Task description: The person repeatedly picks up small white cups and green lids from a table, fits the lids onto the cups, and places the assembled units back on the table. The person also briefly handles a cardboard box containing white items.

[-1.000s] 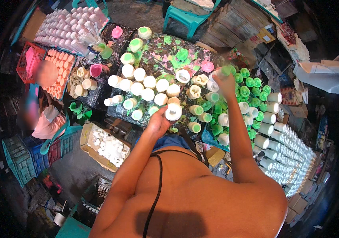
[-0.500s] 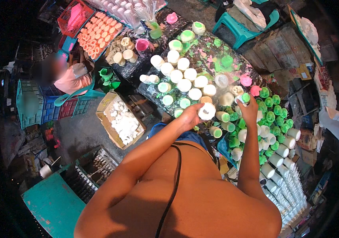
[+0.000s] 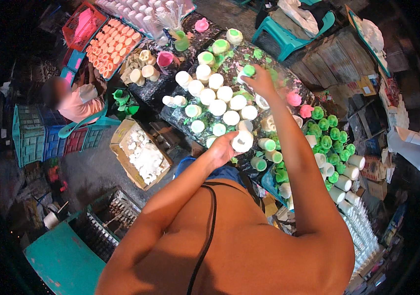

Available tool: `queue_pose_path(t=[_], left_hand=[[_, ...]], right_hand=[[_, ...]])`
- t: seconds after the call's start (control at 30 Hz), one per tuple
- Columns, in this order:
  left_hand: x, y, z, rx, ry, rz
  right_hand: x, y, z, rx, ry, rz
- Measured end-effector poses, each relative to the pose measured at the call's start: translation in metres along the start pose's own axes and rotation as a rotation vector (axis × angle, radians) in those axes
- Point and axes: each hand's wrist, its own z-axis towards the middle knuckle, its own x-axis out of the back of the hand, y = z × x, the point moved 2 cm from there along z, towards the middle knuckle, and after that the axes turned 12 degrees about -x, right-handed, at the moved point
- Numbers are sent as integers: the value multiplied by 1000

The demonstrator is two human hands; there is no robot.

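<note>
My left hand (image 3: 224,151) is closed around a white hollow cylinder (image 3: 242,141) with a round opening facing up, held at the table's near edge. My right hand (image 3: 261,83) reaches across to the far part of the table. Between its fingers is a white cylinder with a green top (image 3: 247,72). Left of that hand stand rows of white cylinders (image 3: 217,106) on the splattered dark table. Near my left hand lie several cylinders with green ends (image 3: 267,144). My right forearm hides part of the tabletop.
Green flower-shaped pieces (image 3: 325,142) crowd the table's right side, beside two pink pieces (image 3: 294,99). At left, a cardboard box (image 3: 117,139) holds white scraps. A co-worker (image 3: 83,101) sits beyond, near orange cups (image 3: 114,46). A teal plastic chair (image 3: 288,42) stands at the back.
My right hand has moved away from me and leftward across the table, carrying the green-topped cylinder. My left hand still holds the hollow cylinder. The whole view has shifted slightly.
</note>
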Motion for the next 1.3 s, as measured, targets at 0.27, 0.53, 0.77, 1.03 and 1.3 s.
queue_pose_path(t=[0.27,0.53,0.77,1.03,1.3], left_hand=[[20,10,-15,-68,16,-65],[32,25,-14,-91,8,-84],[20,32,-7,-31,-47,-35],[-12,28,23,-125,-165,-3],[-55,-3,30,-57,-483,385]], right_hand=[[-86,22,59,-33,-123,-85],[-97,27,66,-91,-126,-154],[-53,34,60,53,-78,-203],[12,63,-188,-454,-570,640],[6,51,-280,-543,156,1207]])
